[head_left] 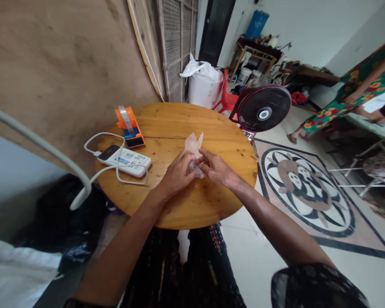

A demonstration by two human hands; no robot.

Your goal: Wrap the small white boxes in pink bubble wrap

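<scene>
A crumpled clear plastic bag (193, 143) stands at the middle of the round wooden table (211, 124). From its left side my left hand (179, 170) grips it, fingers curled round the lower part. My right hand (214, 166) pinches the same bag from the right, thumb and fingertips close together. Between the two hands the lower part of the bag is bunched up. Whether anything is inside it I cannot make out.
Left on the table are an orange tape dispenser (130, 128) and a white power bank (125, 160) with a looped cable. Beyond the right edge stands a dark round fan (263, 109). A white sack (205, 85) and red chair (227, 100) are behind; people are at right.
</scene>
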